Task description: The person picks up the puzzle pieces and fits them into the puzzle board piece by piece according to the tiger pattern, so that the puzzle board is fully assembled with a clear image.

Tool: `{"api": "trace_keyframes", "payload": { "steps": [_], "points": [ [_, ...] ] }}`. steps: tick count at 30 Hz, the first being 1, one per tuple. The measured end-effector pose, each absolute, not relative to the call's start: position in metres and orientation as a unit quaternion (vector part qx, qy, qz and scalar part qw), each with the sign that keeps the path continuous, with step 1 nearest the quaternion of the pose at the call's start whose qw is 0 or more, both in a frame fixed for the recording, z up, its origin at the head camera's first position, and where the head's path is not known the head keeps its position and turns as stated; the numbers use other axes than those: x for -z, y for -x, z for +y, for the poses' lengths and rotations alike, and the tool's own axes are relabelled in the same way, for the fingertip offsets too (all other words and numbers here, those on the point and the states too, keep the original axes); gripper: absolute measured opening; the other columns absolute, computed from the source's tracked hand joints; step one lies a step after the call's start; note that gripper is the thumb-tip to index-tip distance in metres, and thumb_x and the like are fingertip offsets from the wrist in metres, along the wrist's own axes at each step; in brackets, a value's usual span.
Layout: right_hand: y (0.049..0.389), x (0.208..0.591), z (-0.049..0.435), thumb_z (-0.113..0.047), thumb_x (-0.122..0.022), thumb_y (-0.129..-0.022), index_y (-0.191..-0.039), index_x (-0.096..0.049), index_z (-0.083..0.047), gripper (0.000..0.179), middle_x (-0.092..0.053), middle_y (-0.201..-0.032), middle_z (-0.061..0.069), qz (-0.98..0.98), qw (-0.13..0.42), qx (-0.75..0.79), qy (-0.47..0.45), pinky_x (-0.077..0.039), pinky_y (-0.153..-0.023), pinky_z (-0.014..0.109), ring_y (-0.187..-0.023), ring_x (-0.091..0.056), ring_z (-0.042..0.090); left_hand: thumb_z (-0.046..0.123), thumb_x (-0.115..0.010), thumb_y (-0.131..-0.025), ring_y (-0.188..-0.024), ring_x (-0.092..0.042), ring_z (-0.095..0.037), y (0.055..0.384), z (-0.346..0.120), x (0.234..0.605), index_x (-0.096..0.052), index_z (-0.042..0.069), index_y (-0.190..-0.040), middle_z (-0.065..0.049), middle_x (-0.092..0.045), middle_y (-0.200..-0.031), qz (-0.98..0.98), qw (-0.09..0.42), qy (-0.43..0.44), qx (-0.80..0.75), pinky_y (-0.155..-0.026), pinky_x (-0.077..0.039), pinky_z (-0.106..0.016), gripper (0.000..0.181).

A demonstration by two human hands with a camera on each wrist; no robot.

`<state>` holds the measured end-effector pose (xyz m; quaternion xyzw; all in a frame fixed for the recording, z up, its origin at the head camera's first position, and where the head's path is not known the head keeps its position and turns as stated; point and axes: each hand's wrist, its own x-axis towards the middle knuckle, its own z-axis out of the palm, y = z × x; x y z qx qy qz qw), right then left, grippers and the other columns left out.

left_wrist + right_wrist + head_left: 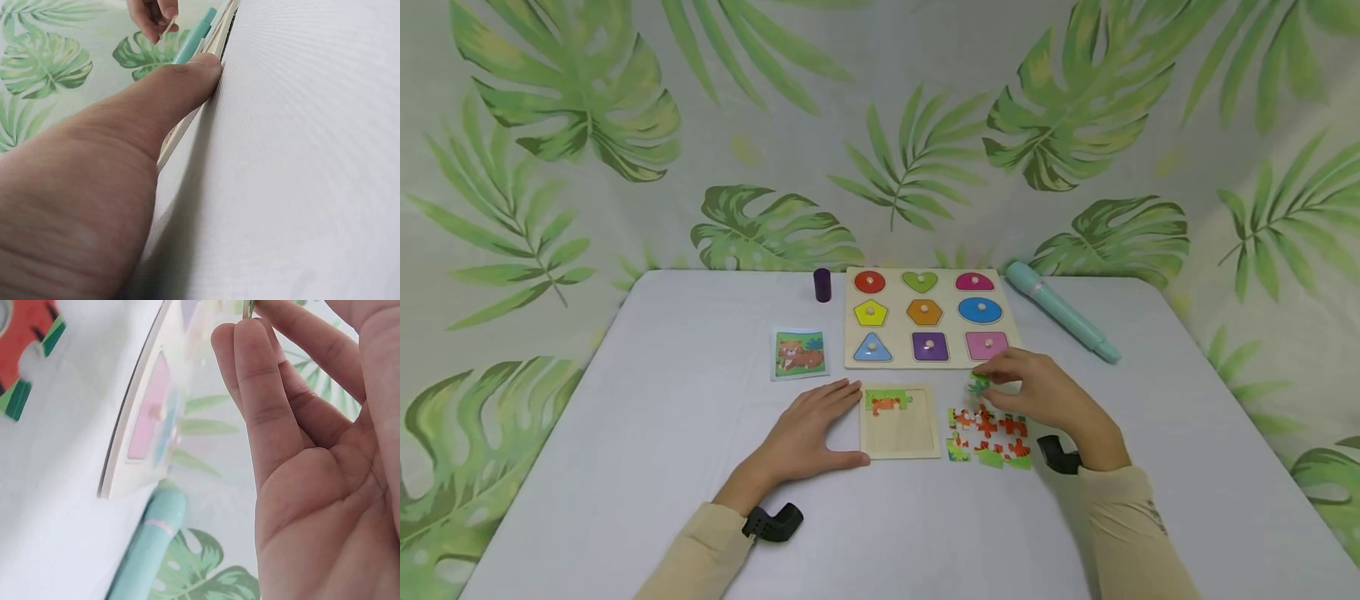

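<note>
- Landmark: one square wooden puzzle tray [898,439], lying flat in front of you, between your hands.
- In the tray: joined green-and-orange pieces [887,401] at the far left corner; bare wood to their right and on your side of them.
- Left hand [808,429]: spread, gripping nothing; fingertips and thumb at the tray's left edge.
- Right hand [1037,383]: pinching one green puzzle piece [978,383] between thumb and fingers.
- Key relation: held piece raised, right of the tray, about level with its far edge, apart from it; bare wood lies leftward from the piece. Your left hand is nearer the tray. Piece shows edge-on in the wrist views; long axis cannot be told.
- Loose pieces [1017,450]: grouped just right of the tray.
- Shape board [895,297]: beyond the tray.
- Picture card [800,353]: beyond and left of the tray.
- Teal pen [1063,311]: beyond and right of the tray.
</note>
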<state>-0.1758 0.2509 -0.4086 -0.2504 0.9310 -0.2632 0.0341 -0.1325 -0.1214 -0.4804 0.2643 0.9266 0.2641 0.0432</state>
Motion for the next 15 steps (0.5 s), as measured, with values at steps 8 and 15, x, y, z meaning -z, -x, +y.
{"api": "trace_keyframes", "payload": {
  "steps": [8,15],
  "points": [
    [0.177,0.403,0.242,-0.012,-0.081,-0.088,-0.120,-0.076,-0.010,0.033,-0.071,-0.116,0.003,0.931,0.034,0.260,0.254,-0.061,-0.091,0.044,-0.102,-0.069,0.020,0.065,-0.076,-0.082,-0.156,-0.029,-0.023,0.133,-0.119,0.481,-0.044,0.014,-0.158,0.001,-0.038,-0.166,0.925,0.043,-0.264,-0.270,-0.125,-0.028,-0.052,0.097],
    [0.183,0.399,0.231,-0.014,-0.080,-0.088,-0.120,-0.077,-0.011,0.032,-0.072,-0.113,0.001,0.927,0.026,0.252,0.275,-0.062,-0.089,0.042,-0.099,-0.069,0.017,0.065,-0.076,-0.082,-0.155,-0.031,-0.023,0.132,-0.121,0.481,-0.045,0.013,-0.157,0.000,-0.039,-0.165,0.926,0.033,-0.267,-0.265,-0.124,-0.029,-0.053,0.096]
  ]
}}
